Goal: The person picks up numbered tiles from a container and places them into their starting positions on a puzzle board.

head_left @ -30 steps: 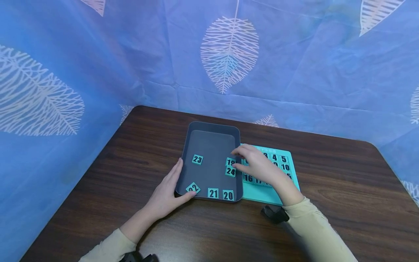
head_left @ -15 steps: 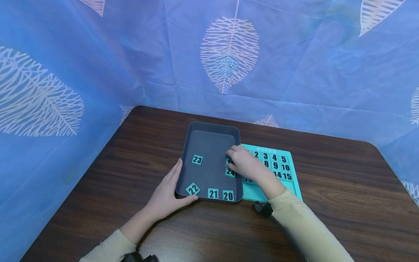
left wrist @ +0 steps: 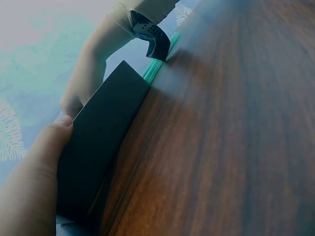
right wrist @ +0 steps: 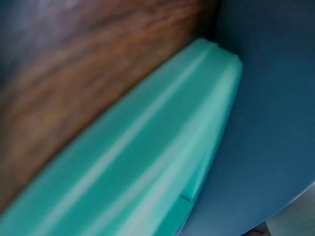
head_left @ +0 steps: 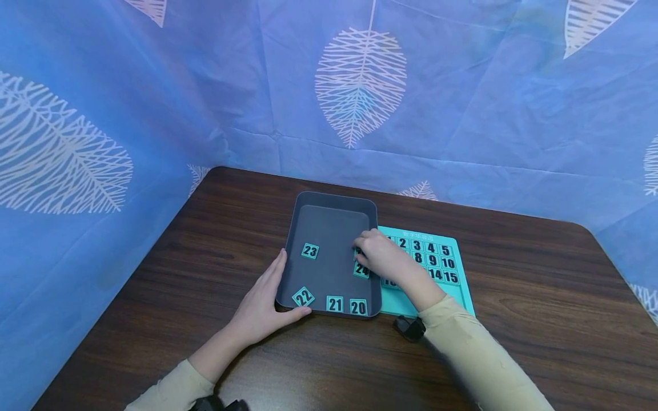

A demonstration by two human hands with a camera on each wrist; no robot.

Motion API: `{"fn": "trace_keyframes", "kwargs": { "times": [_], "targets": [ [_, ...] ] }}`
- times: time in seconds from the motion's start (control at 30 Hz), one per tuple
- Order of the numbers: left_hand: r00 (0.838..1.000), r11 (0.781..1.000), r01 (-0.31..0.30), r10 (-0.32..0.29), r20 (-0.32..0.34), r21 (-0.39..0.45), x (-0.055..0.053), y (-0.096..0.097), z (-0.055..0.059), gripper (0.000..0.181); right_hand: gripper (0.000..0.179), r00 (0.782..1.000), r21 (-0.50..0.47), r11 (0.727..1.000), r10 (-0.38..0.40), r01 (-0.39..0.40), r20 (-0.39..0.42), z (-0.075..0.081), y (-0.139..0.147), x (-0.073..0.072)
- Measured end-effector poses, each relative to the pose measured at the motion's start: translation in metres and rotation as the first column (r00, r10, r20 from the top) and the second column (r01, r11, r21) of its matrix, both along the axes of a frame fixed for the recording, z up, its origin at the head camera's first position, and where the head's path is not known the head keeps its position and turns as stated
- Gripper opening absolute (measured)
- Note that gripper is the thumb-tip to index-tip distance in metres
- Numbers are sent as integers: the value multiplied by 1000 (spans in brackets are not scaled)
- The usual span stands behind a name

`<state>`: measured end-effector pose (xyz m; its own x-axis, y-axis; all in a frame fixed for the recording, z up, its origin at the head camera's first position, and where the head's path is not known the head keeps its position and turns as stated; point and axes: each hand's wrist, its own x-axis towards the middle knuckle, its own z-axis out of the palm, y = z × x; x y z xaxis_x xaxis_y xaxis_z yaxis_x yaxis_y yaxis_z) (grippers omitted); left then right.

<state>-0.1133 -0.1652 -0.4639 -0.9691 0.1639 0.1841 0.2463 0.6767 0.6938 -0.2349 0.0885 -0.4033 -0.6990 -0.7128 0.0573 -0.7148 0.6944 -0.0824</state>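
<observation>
The dark grey tray (head_left: 331, 228) holds several teal number tiles. My left hand (head_left: 259, 305) rests against its near left corner, fingers straight along the side and thumb along the front wall. My right hand (head_left: 384, 255) reaches over the right rim, its fingers and thumb curled on the number 19 tile, which is almost covered. Just below lies the 24 tile (head_left: 362, 270). The 23 tile (head_left: 310, 250) lies further left, and the 22 tile (head_left: 303, 297), 21 tile (head_left: 334, 303) and 20 tile (head_left: 358, 307) lie along the front. The right wrist view does not show the fingers.
A teal number board (head_left: 466, 285) stands against the tray's right side, rows of numbered tiles in its upper part, partly under my right arm. Both sit on a dark wooden table (head_left: 540, 285). A blue leaf-patterned cloth (head_left: 462, 85) hangs behind.
My right hand has moved left and down from over the board's edge onto the 19 tile, its fingers closing around it. My left hand and the tray stay nearly still.
</observation>
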Motion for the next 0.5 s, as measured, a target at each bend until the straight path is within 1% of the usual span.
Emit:
{"fn": "trace_keyframes", "kwargs": {
  "times": [0.23, 0.5],
  "targets": [
    [1000, 1000, 0, 0, 10, 10, 0, 0, 1, 111, 28, 1000, -8, 1000, 19, -19, -5, -1, 0, -1],
    [1000, 1000, 0, 0, 16, 13, 0, 0, 1, 110, 31, 1000, -2, 1000, 28, -28, 14, -1, 1, -1]
  ]
}}
